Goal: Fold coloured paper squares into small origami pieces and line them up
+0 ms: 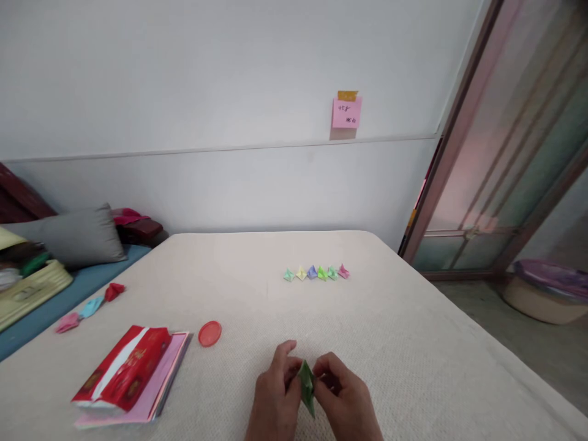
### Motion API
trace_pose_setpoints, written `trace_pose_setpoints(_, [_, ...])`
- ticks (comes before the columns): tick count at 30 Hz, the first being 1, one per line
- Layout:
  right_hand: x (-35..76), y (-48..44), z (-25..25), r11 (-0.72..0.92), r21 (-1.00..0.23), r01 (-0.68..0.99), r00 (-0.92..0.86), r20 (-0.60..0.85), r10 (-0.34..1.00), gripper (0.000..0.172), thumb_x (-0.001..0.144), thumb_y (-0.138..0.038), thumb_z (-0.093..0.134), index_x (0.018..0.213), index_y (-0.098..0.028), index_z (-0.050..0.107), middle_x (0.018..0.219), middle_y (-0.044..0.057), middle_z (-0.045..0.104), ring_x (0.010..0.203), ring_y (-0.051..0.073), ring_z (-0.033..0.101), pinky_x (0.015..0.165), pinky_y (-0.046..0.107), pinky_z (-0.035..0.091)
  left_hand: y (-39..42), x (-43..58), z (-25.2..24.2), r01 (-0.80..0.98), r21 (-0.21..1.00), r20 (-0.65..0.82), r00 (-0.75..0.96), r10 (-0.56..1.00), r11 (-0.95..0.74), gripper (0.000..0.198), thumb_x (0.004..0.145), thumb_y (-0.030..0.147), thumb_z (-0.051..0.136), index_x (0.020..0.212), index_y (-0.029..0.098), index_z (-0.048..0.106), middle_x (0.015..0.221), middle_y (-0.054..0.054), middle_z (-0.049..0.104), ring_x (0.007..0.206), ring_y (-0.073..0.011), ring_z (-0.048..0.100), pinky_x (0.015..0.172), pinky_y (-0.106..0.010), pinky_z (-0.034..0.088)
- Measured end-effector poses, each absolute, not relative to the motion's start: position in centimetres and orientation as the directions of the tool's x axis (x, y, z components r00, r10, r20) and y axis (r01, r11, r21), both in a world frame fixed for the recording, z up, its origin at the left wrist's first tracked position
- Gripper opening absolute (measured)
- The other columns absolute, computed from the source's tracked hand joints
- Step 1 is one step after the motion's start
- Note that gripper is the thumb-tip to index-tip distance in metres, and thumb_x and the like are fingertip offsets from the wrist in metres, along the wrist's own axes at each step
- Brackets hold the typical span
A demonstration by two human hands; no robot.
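Note:
A small piece of folded green paper [307,387] stands upright between my two hands, just above the near part of the table. My left hand [279,392] pinches its left side between thumb and fingers, the index finger raised a little. On the other side, my right hand [343,392] grips the paper with thumb and bent fingers. The paper's lower tip points down and its folds stand slightly apart. Farther off, a row of several small folded paper pieces [322,273] in green, yellow, blue and pink sits on the cloth.
The table has a light textured cover [239,275]. At left lie a red tissue pack [131,367] on a stack of coloured paper [158,392], a red round lid [210,334] and three folded paper pieces [92,306]. A pink note [346,113] is taped to the wall.

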State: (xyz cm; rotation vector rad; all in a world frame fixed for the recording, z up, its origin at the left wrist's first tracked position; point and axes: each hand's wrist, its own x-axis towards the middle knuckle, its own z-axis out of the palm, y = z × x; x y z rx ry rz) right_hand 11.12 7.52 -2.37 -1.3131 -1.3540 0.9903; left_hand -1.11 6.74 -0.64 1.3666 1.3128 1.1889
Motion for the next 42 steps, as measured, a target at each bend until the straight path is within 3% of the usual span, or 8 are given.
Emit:
trace_pose_setpoints(5, [11.0,7.6,-2.8,0.089,-0.988,0.126,-0.018,0.087,0.996,0.004,0.065,-0.017,0.054,0.065,-0.021,0.053,0.052,-0.004,0.054,0.048,0.013,0.050,0.045,0.021,0.037,6.9,-1.5,-0.3,0.195,0.981,-0.007,-0.065,0.998,0.019,0.033,0.079,0.019,0.048,0.111,0.017,0.050,0.088,-0.007,0.070,0.077,-0.0195,0.066,0.071,-0.030,0.048])
trace_pose_setpoints(12, [11.4,8.0,-3.9,0.157,-0.981,0.118,-0.028,0.155,0.988,0.009,0.064,-0.015,0.052,0.070,-0.021,0.052,0.057,-0.004,0.053,0.053,0.014,0.050,0.049,0.023,0.040,7.4,-1.7,-1.8,0.150,0.988,-0.016,-0.095,0.995,0.030,0.035,0.074,0.015,0.048,0.109,0.017,0.052,0.085,-0.006,0.068,0.073,-0.0189,0.065,0.067,-0.030,0.048])
trace_pose_setpoints(16, [11.9,8.1,-3.2,0.235,-0.953,0.189,-0.001,0.239,0.971,0.014,0.063,-0.009,0.046,0.062,-0.021,0.052,0.063,-0.002,0.055,0.056,0.014,0.051,0.051,0.023,0.040,7.8,-1.8,-2.8,0.033,0.996,-0.083,-0.006,0.997,0.083,0.038,0.069,0.010,0.051,0.106,0.016,0.051,0.077,-0.003,0.066,0.060,-0.0157,0.062,0.054,-0.026,0.047])
trace_pose_setpoints(19, [12.1,8.0,-2.7,0.299,-0.911,0.284,-0.003,0.311,0.950,0.020,0.063,-0.006,0.043,0.056,-0.020,0.055,0.073,0.002,0.062,0.062,0.015,0.057,0.055,0.023,0.043,7.8,-1.9,-2.6,-0.011,0.993,-0.121,0.025,0.992,0.121,0.036,0.070,0.012,0.051,0.106,0.014,0.050,0.077,-0.004,0.066,0.061,-0.0164,0.062,0.054,-0.026,0.048])
trace_pose_setpoints(25, [11.2,7.5,-2.9,0.324,-0.859,0.396,-0.031,0.340,0.940,0.016,0.071,-0.021,0.051,0.068,-0.020,0.066,0.092,0.009,0.067,0.070,0.019,0.066,0.056,0.026,0.051,7.2,-1.6,-1.2,0.214,0.977,0.025,-0.104,0.994,-0.003,0.032,0.081,0.022,0.049,0.112,0.016,0.053,0.086,-0.008,0.070,0.077,-0.0212,0.067,0.071,-0.030,0.050])
trace_pose_setpoints(32, [11.0,6.9,-3.3,0.225,-0.663,0.714,0.046,0.366,0.929,0.012,0.076,-0.027,0.051,0.069,-0.024,0.060,0.107,0.009,0.068,0.085,0.026,0.069,0.062,0.035,0.056,6.8,-0.6,-2.6,0.286,0.954,0.112,-0.067,0.991,-0.089,0.035,0.083,0.021,0.045,0.117,0.020,0.053,0.089,-0.008,0.073,0.080,-0.0211,0.068,0.074,-0.029,0.050])
trace_pose_setpoints(35, [11.3,6.9,-3.5,0.228,-0.645,0.730,0.039,0.372,0.927,0.016,0.079,-0.026,0.048,0.068,-0.024,0.059,0.108,0.009,0.068,0.085,0.026,0.070,0.061,0.035,0.056,6.8,-0.5,-3.1,0.310,0.944,0.136,-0.040,0.990,-0.117,0.035,0.084,0.021,0.044,0.117,0.019,0.052,0.085,-0.008,0.072,0.077,-0.0210,0.067,0.071,-0.029,0.049])
trace_pose_setpoints(42, [11.3,7.1,-4.6,0.329,-0.652,0.684,-0.009,0.443,0.896,0.022,0.080,-0.021,0.045,0.069,-0.023,0.064,0.106,0.011,0.069,0.095,0.025,0.067,0.075,0.036,0.056,6.8,-0.7,-2.5,0.362,0.926,0.125,-0.024,0.992,-0.108,0.037,0.083,0.016,0.041,0.119,0.015,0.050,0.079,-0.007,0.070,0.074,-0.0208,0.065,0.069,-0.030,0.047])
